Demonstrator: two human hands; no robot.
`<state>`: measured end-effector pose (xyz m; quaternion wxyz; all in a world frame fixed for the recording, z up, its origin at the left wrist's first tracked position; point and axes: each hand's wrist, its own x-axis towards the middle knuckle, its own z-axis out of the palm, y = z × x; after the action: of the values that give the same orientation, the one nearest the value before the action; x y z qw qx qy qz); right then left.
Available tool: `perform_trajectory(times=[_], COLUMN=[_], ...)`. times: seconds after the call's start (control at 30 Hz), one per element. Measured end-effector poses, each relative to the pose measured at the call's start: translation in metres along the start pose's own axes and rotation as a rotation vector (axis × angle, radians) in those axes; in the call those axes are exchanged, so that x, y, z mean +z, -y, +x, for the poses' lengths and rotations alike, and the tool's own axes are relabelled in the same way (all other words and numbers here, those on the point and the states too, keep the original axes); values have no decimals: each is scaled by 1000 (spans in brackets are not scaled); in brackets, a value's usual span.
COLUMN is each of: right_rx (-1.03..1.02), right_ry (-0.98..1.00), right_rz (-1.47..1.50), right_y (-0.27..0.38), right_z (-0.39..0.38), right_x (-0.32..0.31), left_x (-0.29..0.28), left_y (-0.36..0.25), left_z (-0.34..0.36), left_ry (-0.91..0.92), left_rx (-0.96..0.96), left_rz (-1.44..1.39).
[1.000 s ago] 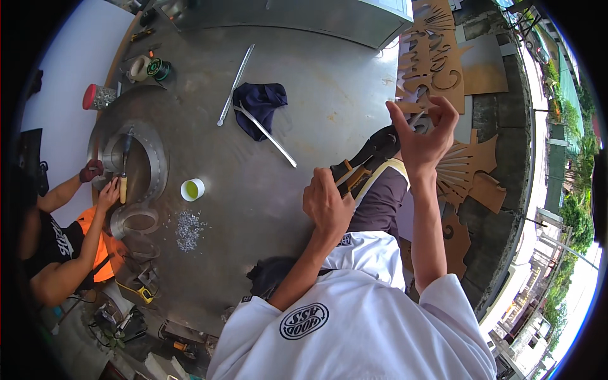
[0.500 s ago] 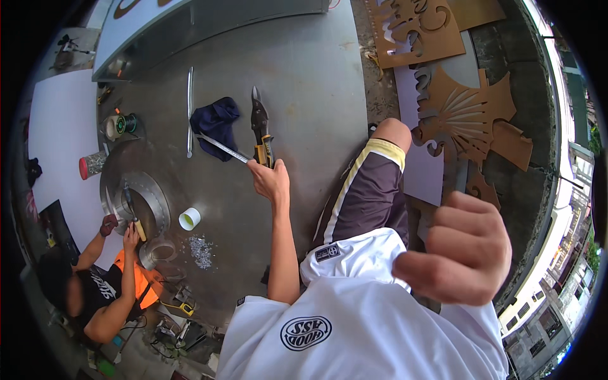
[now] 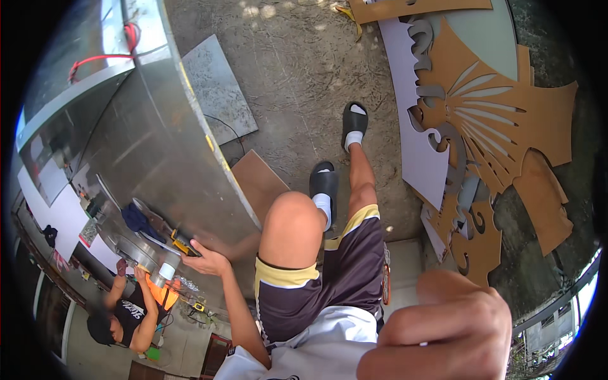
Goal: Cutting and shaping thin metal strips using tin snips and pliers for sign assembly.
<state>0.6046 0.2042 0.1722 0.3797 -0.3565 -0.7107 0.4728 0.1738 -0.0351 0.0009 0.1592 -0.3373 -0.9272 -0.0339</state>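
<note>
Snips with yellow-and-black handles (image 3: 181, 242) lie on the grey metal table (image 3: 190, 168), their grips reaching close to the left hand's fingers. Starting at the left, I see a co-worker (image 3: 135, 313) in a black sleeveless top beside a shiny curved metal ring (image 3: 140, 253), then a crumpled dark-blue cloth (image 3: 135, 217) and a thin pale strip (image 3: 154, 240) slanting toward those fingers. A smooth white cup (image 3: 167, 269) sits near them. On the left hand (image 3: 208, 261) the thumb is parted from the fingers; I can't tell whether they grasp the strip or the snips. Farther right, the right hand (image 3: 443, 329) looms blurred, fingers curled; whether it holds anything, I can't tell. Rightmost are flat brown boards (image 3: 546, 120), cut with scrolls and fanned slots.
</note>
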Motion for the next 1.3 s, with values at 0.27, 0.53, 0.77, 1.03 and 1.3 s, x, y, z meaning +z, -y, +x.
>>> perform_trajectory(times=[0.27, 0.53, 0.77, 1.03, 1.3], right_rx=[256, 656, 1089, 1029, 820], right_ry=[40, 144, 366, 410, 377], right_rz=[155, 320, -193, -176, -170], right_y=[-106, -197, -467, -640, -713], right_z=[22, 56, -96, -110, -17], right_x=[-13, -50, -14, 15, -7], left_x=[3, -69, 54, 292, 511], left_y=[-16, -187, -382, -399, -304], left_z=[-7, -56, -115, 29, 174], left_ry=[9, 198, 771, 569, 215], left_rx=[-120, 121, 269, 518, 472], left_rz=[-61, -325, -677, -309, 107])
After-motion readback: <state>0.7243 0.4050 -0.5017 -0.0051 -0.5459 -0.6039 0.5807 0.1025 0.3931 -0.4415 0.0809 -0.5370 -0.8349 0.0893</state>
